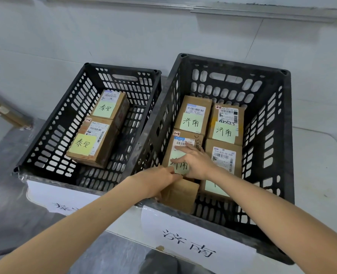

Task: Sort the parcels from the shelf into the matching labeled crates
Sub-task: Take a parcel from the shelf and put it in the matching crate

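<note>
A brown cardboard parcel [182, 194] with a green note reading 济南 sits in the near left of the right black crate [288, 135], whose front paper label [191, 242] reads 济南. My left hand [161, 178] grips the parcel's near top edge. My right hand [195, 163] lies flat on its top, fingers spread over the note. Three more 济南 parcels fill the rest of that crate: far left [195, 113], far right [225, 123], and near right [223, 155].
The left black crate [53, 119] holds two parcels noted 泰安, one far [108, 105] and one near [88, 141], with bare floor on its right side. Its front label [63, 202] is partly hidden by my left arm. Both crates stand against a pale wall.
</note>
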Demonstrator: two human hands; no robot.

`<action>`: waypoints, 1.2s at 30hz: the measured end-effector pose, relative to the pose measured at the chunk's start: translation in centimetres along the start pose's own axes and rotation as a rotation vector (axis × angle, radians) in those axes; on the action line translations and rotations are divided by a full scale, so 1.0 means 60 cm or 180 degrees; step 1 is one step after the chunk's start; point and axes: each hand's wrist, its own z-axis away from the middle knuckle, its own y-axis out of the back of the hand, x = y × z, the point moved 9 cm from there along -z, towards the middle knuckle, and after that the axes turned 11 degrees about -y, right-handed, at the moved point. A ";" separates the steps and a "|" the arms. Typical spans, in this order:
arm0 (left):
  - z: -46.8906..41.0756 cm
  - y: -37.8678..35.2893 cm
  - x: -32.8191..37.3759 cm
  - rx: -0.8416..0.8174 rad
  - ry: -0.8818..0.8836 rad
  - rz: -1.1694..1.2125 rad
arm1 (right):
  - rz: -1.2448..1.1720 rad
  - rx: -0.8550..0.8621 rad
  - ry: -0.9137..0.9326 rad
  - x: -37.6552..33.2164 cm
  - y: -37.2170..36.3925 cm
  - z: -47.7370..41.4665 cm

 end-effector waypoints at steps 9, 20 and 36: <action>0.000 0.016 0.007 0.0393 -0.0204 -0.0390 | -0.0068 -0.0110 0.0011 -0.007 0.000 0.001; -0.008 -0.021 -0.002 -0.0295 -0.0236 0.0382 | -0.0104 -0.0151 0.0043 -0.001 -0.012 -0.011; -0.018 -0.025 -0.002 -0.0547 -0.0276 0.0430 | 0.0158 -0.0357 -0.0058 -0.004 -0.005 0.013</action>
